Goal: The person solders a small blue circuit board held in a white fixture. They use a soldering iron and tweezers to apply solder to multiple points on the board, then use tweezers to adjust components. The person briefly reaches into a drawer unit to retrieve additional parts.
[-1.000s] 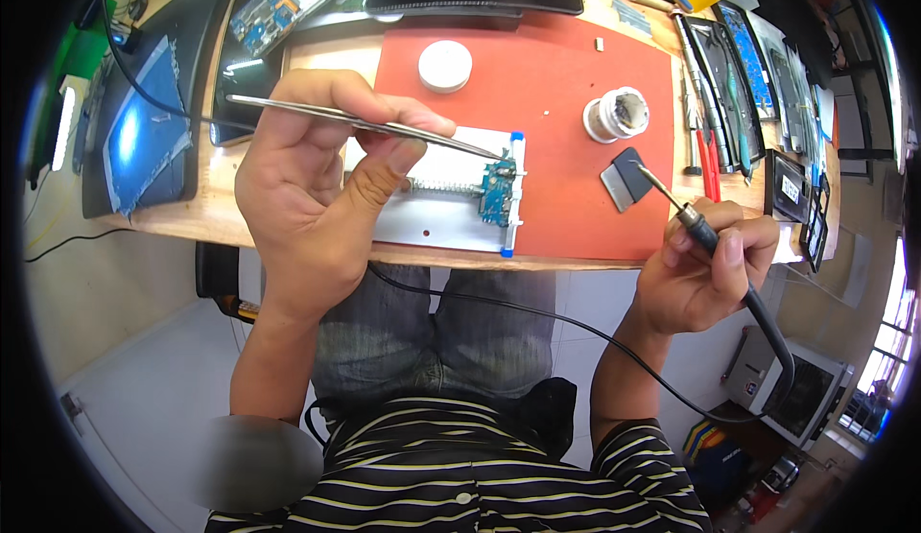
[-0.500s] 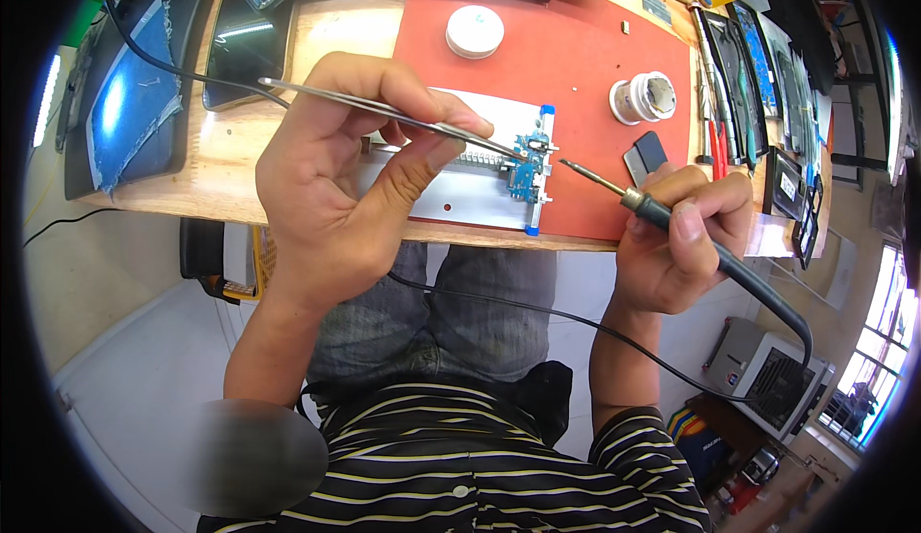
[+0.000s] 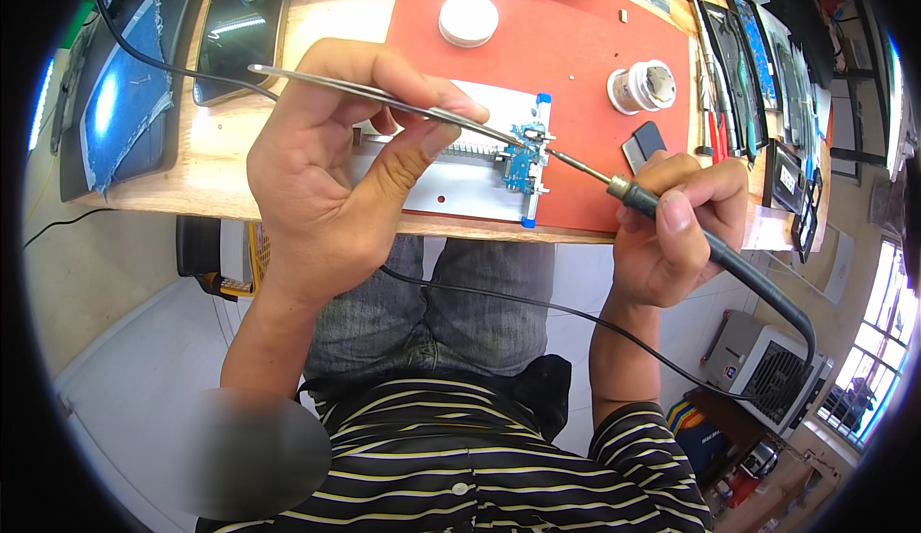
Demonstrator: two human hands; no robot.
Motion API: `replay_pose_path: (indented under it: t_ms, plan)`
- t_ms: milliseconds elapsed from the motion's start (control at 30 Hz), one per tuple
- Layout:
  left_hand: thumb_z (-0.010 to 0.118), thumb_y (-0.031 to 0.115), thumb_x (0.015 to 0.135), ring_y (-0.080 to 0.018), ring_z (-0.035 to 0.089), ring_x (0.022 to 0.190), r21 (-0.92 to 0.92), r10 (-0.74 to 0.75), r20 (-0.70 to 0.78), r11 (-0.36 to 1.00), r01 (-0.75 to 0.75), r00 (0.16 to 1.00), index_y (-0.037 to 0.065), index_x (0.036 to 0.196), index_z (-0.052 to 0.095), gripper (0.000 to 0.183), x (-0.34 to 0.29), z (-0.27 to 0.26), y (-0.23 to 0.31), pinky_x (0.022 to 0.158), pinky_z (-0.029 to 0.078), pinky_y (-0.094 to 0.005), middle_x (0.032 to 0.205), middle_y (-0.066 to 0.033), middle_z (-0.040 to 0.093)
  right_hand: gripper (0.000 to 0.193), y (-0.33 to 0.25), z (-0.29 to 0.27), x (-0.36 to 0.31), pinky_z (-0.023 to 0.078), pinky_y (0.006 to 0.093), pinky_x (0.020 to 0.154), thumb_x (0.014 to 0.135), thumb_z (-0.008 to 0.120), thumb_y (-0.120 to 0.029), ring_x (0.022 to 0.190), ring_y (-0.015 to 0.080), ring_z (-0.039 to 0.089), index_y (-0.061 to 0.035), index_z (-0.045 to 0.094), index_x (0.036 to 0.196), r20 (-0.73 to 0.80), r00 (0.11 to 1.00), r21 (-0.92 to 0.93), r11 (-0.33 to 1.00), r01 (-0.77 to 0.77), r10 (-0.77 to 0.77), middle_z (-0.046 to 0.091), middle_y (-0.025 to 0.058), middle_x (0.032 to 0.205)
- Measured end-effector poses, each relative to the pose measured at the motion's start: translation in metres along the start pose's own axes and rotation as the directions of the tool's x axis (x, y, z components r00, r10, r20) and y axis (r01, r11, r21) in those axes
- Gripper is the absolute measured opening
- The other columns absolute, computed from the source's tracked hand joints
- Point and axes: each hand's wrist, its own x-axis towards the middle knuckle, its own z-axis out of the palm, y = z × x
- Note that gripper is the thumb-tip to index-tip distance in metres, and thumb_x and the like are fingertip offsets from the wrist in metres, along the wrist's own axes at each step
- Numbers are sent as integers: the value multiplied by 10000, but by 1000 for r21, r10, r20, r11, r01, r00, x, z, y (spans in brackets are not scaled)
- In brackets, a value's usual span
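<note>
My left hand [image 3: 331, 168] pinches a pair of metal tweezers [image 3: 384, 99], whose tips reach the upper part of a small blue circuit board [image 3: 521, 170]. Clamped at the right end of a silver board holder [image 3: 470, 202], the board lies between the holder's blue-capped jaws. In my right hand [image 3: 681, 231] is a soldering iron [image 3: 662, 209] with a dark handle, held like a pen. Its pointed tip is at the board's right edge, close to the tweezer tips; whether it touches the board I cannot tell.
An orange-red mat [image 3: 576, 53] covers the wooden bench. On it stand a white round container [image 3: 468, 21] and an open white jar [image 3: 641, 88]. A dark-screened phone [image 3: 235, 48] lies at left. The black cable [image 3: 537, 306] hangs across my lap. Phone parts and tools line the right side.
The soldering iron has moved left, bringing its tip from clear of the board to its right edge. The tweezers stay at the board. The whole view has shifted slightly.
</note>
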Motion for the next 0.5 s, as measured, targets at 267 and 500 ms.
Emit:
replay_pose_path:
  t_ms: [267, 500]
  plan:
    - [644, -121, 875, -222, 679, 977, 18, 7, -4, 1000, -7, 1000, 13, 1077, 492, 286, 0, 1, 0, 794, 500, -275, 981, -154, 659, 241, 0, 1, 0, 419, 254, 541, 854, 672, -142, 549, 110, 492, -34, 457, 846, 17, 1000, -10, 1000, -20, 21, 613, 145, 655]
    - [648, -124, 871, -213, 679, 973, 32, 15, -6, 999, -15, 1000, 13, 1081, 499, 292, -1, 0, 0, 793, 494, -270, 980, -145, 655, 238, -1, 2, 0, 419, 253, 550, 854, 670, -128, 557, 110, 493, -32, 454, 841, 22, 999, -15, 999, -33, 33, 610, 139, 657]
